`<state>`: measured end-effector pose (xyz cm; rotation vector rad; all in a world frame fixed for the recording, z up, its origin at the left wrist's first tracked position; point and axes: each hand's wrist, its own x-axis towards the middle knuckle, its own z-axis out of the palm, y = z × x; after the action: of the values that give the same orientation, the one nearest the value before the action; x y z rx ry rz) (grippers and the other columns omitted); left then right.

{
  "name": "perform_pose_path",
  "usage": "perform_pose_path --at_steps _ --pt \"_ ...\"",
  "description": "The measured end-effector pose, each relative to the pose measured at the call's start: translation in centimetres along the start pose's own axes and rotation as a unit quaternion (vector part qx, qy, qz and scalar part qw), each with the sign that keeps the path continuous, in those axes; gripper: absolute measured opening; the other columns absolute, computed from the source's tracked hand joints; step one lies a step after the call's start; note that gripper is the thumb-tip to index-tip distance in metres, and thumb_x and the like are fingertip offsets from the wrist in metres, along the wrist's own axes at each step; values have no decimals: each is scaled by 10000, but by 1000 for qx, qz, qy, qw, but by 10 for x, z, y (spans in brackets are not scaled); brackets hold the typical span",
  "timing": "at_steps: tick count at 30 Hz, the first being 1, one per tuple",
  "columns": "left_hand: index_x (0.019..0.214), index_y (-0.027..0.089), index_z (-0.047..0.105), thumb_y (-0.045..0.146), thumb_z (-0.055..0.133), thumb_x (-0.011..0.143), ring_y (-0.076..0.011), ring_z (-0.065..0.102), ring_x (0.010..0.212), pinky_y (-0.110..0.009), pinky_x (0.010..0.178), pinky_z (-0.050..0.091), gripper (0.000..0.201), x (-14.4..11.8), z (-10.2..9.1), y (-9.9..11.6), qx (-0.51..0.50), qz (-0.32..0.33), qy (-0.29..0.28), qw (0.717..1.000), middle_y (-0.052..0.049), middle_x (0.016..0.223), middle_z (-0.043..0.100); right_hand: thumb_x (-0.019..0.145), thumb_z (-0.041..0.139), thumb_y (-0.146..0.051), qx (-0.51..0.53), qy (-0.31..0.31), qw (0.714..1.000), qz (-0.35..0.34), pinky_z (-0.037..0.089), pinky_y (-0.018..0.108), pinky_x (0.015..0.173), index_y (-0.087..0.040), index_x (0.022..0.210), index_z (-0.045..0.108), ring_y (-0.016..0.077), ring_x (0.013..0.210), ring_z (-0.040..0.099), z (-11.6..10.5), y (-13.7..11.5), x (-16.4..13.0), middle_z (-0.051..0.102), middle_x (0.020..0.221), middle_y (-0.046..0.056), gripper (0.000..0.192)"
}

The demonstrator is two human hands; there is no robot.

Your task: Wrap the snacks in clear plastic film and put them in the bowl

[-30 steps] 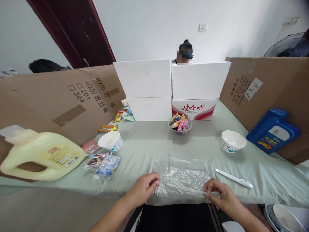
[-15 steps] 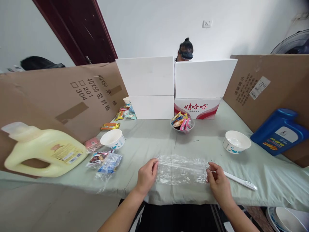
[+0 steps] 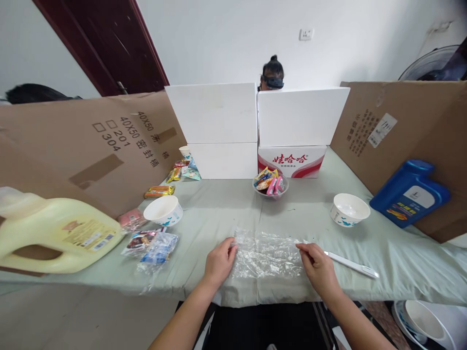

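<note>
L hand (image 3: 220, 262): L edge of clear plastic sheet (image 3: 264, 255) is pinched btwn thumb & fingers.
R hand (image 3: 318, 267): sheet's far R corner is gripped btwn thumb & fingertips.
Sheet: wrinkled, stretched btwn both hands, at mid near edge of table (image 3: 226, 214).
White tool (image 3: 352, 265): slim, laid aslant just R of R hand, nr table's near edge.
Paper bowls: blue-patterned, upright; one (image 3: 350, 210) is set twd R edge, one (image 3: 163, 210) twd L edge.
Clear bowl (image 3: 270, 194): filled w/ wrapped snacks (image 3: 270, 182), placed in front of red-&-white box (image 3: 292, 162), twd far edge.
Snack packs (image 3: 159, 248): overlapped, nr table's near L corner, just beside yellow jug (image 3: 83, 233).
Blue bottle (image 3: 410, 194): set at R edge by cardboard (image 3: 401, 116).
Person (image 3: 273, 73): partly hidden by white panels (image 3: 302, 118), beyond far edge.
</note>
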<state>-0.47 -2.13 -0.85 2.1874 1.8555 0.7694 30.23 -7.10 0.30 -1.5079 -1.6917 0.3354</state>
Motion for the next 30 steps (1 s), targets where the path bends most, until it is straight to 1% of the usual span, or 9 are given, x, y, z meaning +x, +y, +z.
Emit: perform_pose_path --at_steps 4,8,10,13,16,18,20,22,30 --pt "1089 203 544 311 481 898 -164 658 739 -281 724 498 229 3 2 -5 -69 -20 26 997 1 830 680 926 349 -214 -63 8 997 -40 530 337 826 -171 1126 627 193 938 638 2 2 -12 632 1043 101 346" --pt "1089 202 508 293 505 884 -160 657 721 -269 696 480 224 4 1 -1 -54 -46 19 997 11 817 669 872 356 -144 -150 -22 988 -9 557 328 773 -195 1219 587 201 948 647 6 5 -25 605 1172 102 420" --pt "1074 204 514 264 512 886 -171 660 751 -271 700 460 197 2 -5 7 -4 -52 -14 999 -3 839 675 872 356 -136 -175 -40 984 6 562 328 765 -200 1264 558 208 967 645 6 5 -30 589 1223 104 446" --pt "1051 214 525 197 536 864 -190 660 765 -265 668 420 189 -6 -22 21 69 -48 -120 989 -6 811 680 874 334 -116 -205 -77 976 17 569 334 738 -186 1277 553 218 958 652 5 6 -33 580 1249 117 464" --pt "997 226 521 148 570 817 -184 648 715 -251 620 383 202 -12 -38 33 67 -50 -198 977 22 734 662 865 311 -90 -227 -96 969 13 568 331 725 -171 1263 560 219 956 657 4 8 -34 583 1246 120 476" --pt "946 226 516 156 551 828 -174 636 716 -249 630 384 141 -13 -41 34 44 -50 -162 985 23 743 650 870 321 -100 -232 -83 969 1 565 328 736 -183 1293 531 219 979 649 4 8 -33 576 1259 114 480" --pt "874 222 514 198 495 869 -166 613 703 -254 646 395 31 -11 -37 29 31 -46 -80 995 17 743 624 871 343 -114 -239 -65 969 -6 563 324 723 -201 1334 490 218 971 649 5 6 -34 566 1276 110 494" --pt "821 221 514 222 441 896 -160 589 682 -257 650 406 104 -9 -28 22 27 -32 -20 999 17 730 599 865 351 -116 -252 -56 966 -4 562 310 687 -204 1351 468 214 949 654 6 4 -35 558 1288 110 507" --pt "968 209 607 200 395 946 -161 611 786 -252 683 446 214 -5 -5 12 62 10 -6 998 -34 938 652 876 347 -148 -301 -66 951 4 548 291 614 -167 1300 517 211 897 669 1 -6 -39 562 1288 122 458"
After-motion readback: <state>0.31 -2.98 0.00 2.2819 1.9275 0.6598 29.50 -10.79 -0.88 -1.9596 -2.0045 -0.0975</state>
